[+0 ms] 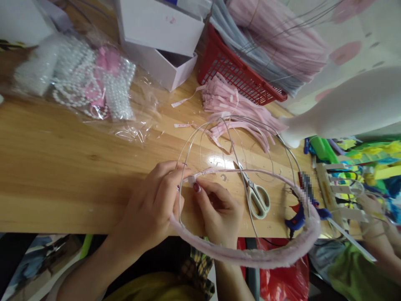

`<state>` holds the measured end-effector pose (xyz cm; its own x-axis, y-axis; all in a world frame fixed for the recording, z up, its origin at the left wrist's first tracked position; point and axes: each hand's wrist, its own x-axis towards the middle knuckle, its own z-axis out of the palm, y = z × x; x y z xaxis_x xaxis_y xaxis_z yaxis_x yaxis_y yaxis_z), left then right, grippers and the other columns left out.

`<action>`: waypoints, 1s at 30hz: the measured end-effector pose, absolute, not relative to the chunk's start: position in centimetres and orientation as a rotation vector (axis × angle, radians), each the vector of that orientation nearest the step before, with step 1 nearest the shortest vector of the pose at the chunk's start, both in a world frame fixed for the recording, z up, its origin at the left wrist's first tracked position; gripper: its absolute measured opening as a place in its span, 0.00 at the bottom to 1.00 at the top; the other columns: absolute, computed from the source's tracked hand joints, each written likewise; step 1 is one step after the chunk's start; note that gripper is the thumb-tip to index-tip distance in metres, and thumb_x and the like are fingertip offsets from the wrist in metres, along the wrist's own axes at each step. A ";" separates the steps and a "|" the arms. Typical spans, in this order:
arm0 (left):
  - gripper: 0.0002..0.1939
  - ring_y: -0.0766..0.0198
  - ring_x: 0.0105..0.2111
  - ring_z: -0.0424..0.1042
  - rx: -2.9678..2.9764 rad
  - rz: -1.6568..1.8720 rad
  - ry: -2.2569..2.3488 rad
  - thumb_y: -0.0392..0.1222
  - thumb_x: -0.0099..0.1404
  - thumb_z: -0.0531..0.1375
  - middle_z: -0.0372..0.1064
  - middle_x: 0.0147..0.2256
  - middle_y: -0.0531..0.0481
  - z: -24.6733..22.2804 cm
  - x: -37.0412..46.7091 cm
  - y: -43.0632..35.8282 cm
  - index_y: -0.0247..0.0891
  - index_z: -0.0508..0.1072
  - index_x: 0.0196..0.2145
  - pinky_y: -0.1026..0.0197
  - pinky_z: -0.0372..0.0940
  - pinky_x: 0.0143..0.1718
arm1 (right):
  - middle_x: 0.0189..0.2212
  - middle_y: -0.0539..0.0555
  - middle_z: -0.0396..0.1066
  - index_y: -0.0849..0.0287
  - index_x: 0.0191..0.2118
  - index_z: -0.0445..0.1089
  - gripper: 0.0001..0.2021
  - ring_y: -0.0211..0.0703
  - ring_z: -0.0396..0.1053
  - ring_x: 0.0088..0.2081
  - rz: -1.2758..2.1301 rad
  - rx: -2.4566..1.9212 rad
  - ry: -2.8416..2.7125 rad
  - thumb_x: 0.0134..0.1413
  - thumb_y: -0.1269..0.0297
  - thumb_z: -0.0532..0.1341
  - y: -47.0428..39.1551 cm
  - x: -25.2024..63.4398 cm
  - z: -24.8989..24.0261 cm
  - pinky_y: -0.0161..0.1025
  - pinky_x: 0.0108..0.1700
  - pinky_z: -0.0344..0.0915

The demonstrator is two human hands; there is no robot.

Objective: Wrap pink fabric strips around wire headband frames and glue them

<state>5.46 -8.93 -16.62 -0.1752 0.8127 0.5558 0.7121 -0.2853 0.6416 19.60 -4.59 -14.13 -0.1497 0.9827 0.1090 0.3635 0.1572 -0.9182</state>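
A wire hoop frame (247, 258) is tilted in front of me, its near rim wrapped in fuzzy pink material and its thin grey wires arching up. My left hand (161, 192) is closed around the rim at the hoop's left side. My right hand (219, 209) pinches a small pale strip end (191, 179) against the rim, close to my left fingertips. Flat pink ribbon covers the rim's far side. Scissors (258, 198) with pale handles lie on the table just right of my right hand. A blue glue gun (296, 221) is partly hidden behind the hoop's right side.
Pink strips (232, 100) lie before a red basket (241, 69) of pink and grey lengths. White boxes (159, 33) and bagged pearl strands (94, 79) stand far left. A white mannequin form (347, 100) is right. Another person's hand (372, 209) works beside a white rack (340, 192).
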 end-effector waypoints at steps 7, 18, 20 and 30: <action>0.25 0.57 0.54 0.68 1.910 1.470 1.784 0.20 0.65 0.51 0.66 0.51 0.41 -16.5 5.6 -9.0 0.34 0.62 0.57 0.54 0.69 0.54 | 0.28 0.52 0.82 0.57 0.35 0.80 0.05 0.39 0.77 0.27 0.985 -1.367 -1.708 0.57 0.68 0.65 -4.7 19.5 -14.6 0.35 0.30 0.74; 0.26 0.57 0.52 0.70 1.958 1.464 1.807 0.21 0.65 0.51 0.67 0.50 0.42 -16.8 5.4 -8.6 0.37 0.61 0.57 0.53 0.72 0.51 | 0.31 0.52 0.82 0.57 0.37 0.80 0.06 0.39 0.76 0.27 0.624 -1.436 -1.917 0.60 0.67 0.64 -3.8 21.0 -15.1 0.37 0.31 0.72; 0.26 0.58 0.52 0.70 1.949 1.448 1.809 0.20 0.64 0.51 0.67 0.51 0.42 -16.8 5.4 -8.7 0.37 0.61 0.57 0.54 0.72 0.51 | 0.31 0.52 0.82 0.56 0.38 0.80 0.06 0.39 0.76 0.28 0.561 -1.446 -1.916 0.60 0.67 0.64 -3.5 21.4 -15.1 0.38 0.32 0.72; 0.27 0.56 0.52 0.71 1.912 1.376 1.819 0.20 0.64 0.51 0.67 0.51 0.42 -15.9 5.4 -8.9 0.38 0.60 0.57 0.52 0.72 0.51 | 0.34 0.49 0.80 0.55 0.39 0.77 0.09 0.39 0.76 0.35 0.689 -1.257 -2.092 0.63 0.74 0.60 -3.4 21.5 -14.5 0.38 0.39 0.71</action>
